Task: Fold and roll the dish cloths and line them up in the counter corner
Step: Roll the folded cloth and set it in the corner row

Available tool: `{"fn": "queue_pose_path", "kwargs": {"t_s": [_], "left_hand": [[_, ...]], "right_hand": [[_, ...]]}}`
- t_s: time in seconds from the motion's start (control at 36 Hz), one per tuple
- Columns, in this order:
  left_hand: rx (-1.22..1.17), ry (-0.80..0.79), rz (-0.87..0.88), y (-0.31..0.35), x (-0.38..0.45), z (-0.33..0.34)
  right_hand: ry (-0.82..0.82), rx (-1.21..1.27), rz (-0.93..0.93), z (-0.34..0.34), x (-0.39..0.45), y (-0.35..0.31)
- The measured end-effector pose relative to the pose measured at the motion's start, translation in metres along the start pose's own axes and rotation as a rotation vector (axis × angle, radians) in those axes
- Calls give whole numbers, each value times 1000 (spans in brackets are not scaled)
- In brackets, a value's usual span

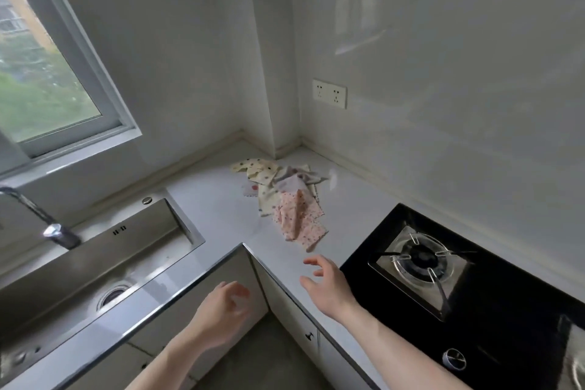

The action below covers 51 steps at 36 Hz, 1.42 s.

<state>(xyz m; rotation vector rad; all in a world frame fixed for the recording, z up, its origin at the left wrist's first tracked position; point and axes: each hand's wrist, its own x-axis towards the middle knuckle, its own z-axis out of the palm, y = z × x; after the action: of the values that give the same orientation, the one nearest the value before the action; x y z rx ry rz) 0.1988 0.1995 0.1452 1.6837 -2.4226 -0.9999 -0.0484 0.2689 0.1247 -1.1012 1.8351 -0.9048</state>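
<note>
A loose heap of dish cloths lies unfolded on the white counter (221, 209) near its inner corner. A pink dotted cloth (299, 222) is nearest me, a grey one (297, 179) sits in the middle, and a cream cloth with dark dots (256, 168) lies farthest back. My right hand (326, 285) hovers over the counter's front edge, a short way below the pink cloth, fingers loosely spread and holding nothing. My left hand (221, 317) hangs lower, in front of the cabinet, fingers relaxed and empty, slightly blurred.
A steel sink (104, 263) with a tap (57, 234) fills the left. A black gas hob (424, 263) with a burner sits at the right, its knob (454, 359) near the front. A wall socket (329, 93) is above the corner. A window (41, 79) is at the left.
</note>
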Motion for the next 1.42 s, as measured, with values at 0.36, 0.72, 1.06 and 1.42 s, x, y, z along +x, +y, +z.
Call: {"fn": "queue_pose_path", "kwargs": {"t_s": [0.36,0.72,1.06,1.42], "left_hand": [[153,-238,208,53,170,-17],[285,-449,350,-9,281,-11],[379,-308,684,-28,372,22],[78,136,863,-89,424,77]], "right_hand": [[224,28,177,-23,52,20],[352,10,446,59,138,16],[452,-79,446,66,225,42],[798,-474,193,105,279,126]]}}
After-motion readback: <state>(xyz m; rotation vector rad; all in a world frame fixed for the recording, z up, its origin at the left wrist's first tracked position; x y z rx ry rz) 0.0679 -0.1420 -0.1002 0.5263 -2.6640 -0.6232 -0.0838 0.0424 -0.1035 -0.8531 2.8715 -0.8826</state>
